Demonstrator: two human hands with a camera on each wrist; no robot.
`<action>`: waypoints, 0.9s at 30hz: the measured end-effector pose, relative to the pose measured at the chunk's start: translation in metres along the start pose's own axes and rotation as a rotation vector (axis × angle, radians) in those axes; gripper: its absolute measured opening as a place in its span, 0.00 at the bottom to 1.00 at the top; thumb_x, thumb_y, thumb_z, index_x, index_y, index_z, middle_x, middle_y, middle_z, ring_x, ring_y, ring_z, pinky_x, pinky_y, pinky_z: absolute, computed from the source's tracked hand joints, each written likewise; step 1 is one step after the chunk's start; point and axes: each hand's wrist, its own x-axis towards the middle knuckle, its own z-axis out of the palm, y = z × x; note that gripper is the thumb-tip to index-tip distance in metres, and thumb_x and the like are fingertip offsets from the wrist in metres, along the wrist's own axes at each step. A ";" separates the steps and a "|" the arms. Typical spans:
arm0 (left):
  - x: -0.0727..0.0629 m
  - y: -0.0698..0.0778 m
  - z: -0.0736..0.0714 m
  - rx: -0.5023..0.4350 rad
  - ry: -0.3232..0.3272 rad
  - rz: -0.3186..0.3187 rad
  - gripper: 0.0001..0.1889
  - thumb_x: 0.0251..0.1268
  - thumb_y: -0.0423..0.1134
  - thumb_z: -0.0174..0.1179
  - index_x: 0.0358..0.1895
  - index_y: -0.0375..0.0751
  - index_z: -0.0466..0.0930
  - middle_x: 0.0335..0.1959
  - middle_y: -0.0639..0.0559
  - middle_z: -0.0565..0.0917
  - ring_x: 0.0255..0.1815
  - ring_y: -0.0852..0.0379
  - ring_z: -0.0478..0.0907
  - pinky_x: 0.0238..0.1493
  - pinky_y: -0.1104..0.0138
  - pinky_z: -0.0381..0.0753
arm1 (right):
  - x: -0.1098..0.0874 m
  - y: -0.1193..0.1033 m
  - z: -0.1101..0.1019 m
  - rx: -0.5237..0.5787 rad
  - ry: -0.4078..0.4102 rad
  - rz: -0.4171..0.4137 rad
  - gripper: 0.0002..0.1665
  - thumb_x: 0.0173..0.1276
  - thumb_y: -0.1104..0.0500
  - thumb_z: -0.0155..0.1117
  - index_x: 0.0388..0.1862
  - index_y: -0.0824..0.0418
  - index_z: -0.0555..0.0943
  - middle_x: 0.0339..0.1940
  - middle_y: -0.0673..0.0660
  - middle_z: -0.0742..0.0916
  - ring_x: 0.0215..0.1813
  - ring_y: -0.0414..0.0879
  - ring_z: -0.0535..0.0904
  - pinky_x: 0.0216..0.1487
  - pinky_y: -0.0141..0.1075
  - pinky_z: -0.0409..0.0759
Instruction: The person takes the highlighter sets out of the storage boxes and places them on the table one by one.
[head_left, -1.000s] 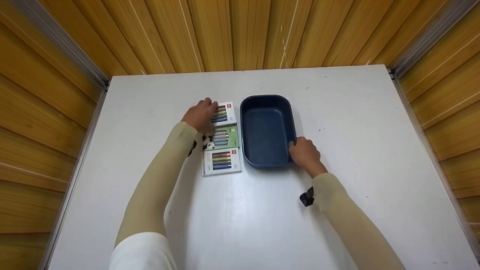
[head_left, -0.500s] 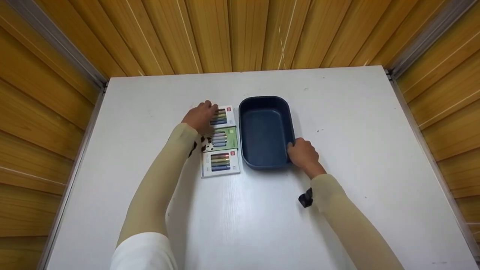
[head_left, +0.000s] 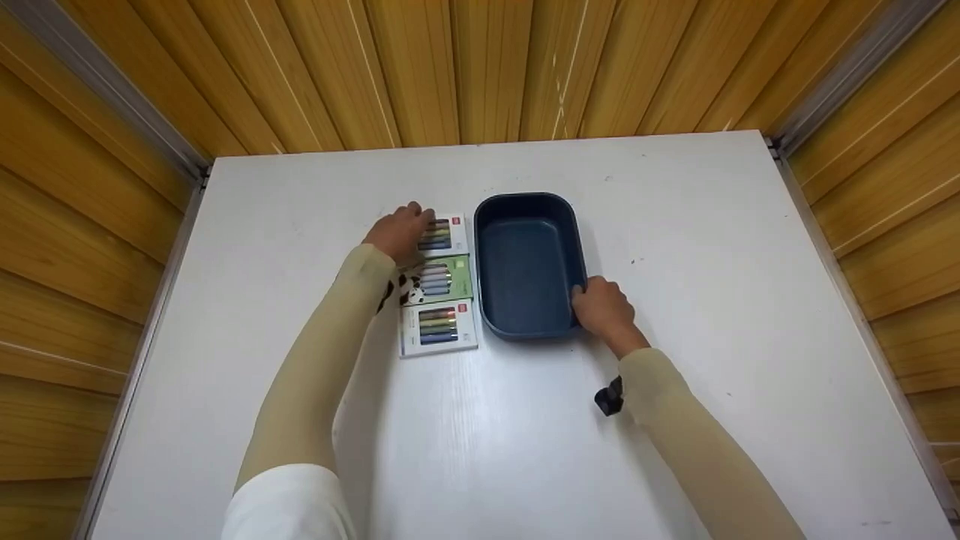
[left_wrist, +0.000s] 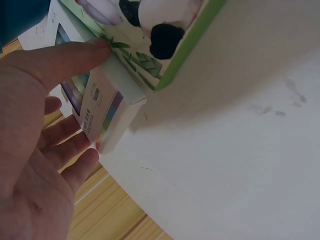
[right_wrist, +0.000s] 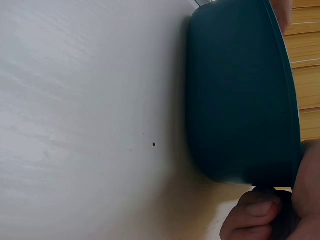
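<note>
Three flat windowed boxes of coloured pen-like sticks lie in a column in the head view. They are a far white box (head_left: 457, 237), a green panda box (head_left: 460, 279) in the middle and a near white box (head_left: 439, 328). My left hand (head_left: 399, 234) holds the far white box, partly covering it. In the left wrist view its thumb lies at the seam beside the green box, with the other fingers at the far white box's opposite edge. Right of the boxes stands a dark blue bin (head_left: 529, 330). My right hand (head_left: 604, 307) grips a dark handle (right_wrist: 284, 215) at its near right corner.
A white table (head_left: 697, 247) bears everything. Yellow wood-patterned walls (head_left: 495, 75) with grey metal corner posts (head_left: 817, 90) rise at its back and sides. A black wrist camera (head_left: 609, 397) hangs at the right wrist.
The far white box's far edge has moved slightly toward me, or down; I cannot tell which. My right hand stays on the bin's handle. The head view has shifted a little.
</note>
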 end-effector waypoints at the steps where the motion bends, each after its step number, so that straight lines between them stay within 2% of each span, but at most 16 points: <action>1: 0.000 0.000 0.000 -0.001 -0.005 0.000 0.37 0.55 0.34 0.70 0.69 0.45 0.64 0.64 0.39 0.70 0.64 0.43 0.71 0.66 0.51 0.71 | 0.000 0.000 0.000 0.001 -0.001 0.003 0.23 0.74 0.50 0.41 0.42 0.67 0.78 0.34 0.62 0.84 0.33 0.52 0.78 0.29 0.40 0.70; 10: 0.001 -0.001 -0.001 -0.012 -0.037 -0.013 0.37 0.56 0.34 0.69 0.70 0.46 0.62 0.66 0.40 0.69 0.65 0.43 0.70 0.67 0.51 0.69 | 0.001 -0.001 0.001 -0.001 0.000 0.008 0.23 0.74 0.50 0.42 0.42 0.67 0.78 0.34 0.62 0.84 0.33 0.52 0.78 0.28 0.39 0.70; 19: 0.002 0.000 -0.004 0.009 -0.040 0.007 0.38 0.56 0.34 0.70 0.70 0.43 0.63 0.65 0.38 0.71 0.65 0.42 0.71 0.65 0.51 0.71 | 0.001 -0.001 0.001 0.004 0.014 0.001 0.22 0.74 0.51 0.43 0.38 0.65 0.79 0.29 0.59 0.83 0.30 0.50 0.77 0.25 0.39 0.69; 27: 0.003 0.002 -0.006 0.000 -0.055 0.009 0.38 0.55 0.33 0.69 0.71 0.42 0.62 0.64 0.38 0.71 0.64 0.42 0.72 0.65 0.51 0.72 | 0.000 0.000 0.000 0.006 0.014 -0.001 0.22 0.75 0.50 0.43 0.39 0.65 0.79 0.30 0.59 0.83 0.31 0.50 0.78 0.26 0.39 0.69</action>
